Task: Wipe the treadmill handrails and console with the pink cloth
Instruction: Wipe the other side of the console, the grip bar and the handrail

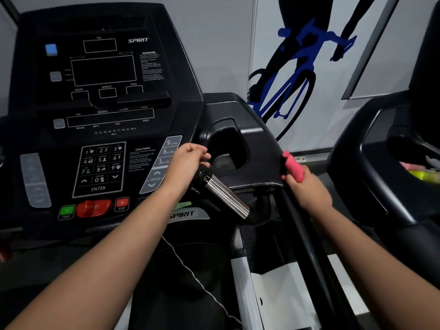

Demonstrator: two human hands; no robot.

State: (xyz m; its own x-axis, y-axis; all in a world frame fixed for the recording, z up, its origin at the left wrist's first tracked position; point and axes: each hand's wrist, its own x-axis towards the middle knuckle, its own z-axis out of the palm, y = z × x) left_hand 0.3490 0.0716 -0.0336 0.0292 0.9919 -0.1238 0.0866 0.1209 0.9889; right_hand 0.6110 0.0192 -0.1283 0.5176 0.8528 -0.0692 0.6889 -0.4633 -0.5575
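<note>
The black treadmill console fills the left half of the view, with a keypad and a red stop key low down. My right hand holds the bunched pink cloth against the glossy right edge of the console tray, just above the black right handrail. My left hand hovers with curled fingers over the top end of the chrome pulse grip, beside the speed buttons; whether it touches the grip is unclear.
A deep cup holder sits between my hands. A thin cord runs down over the belt. A second treadmill stands close on the right, with small items in its tray. A cyclist mural covers the wall behind.
</note>
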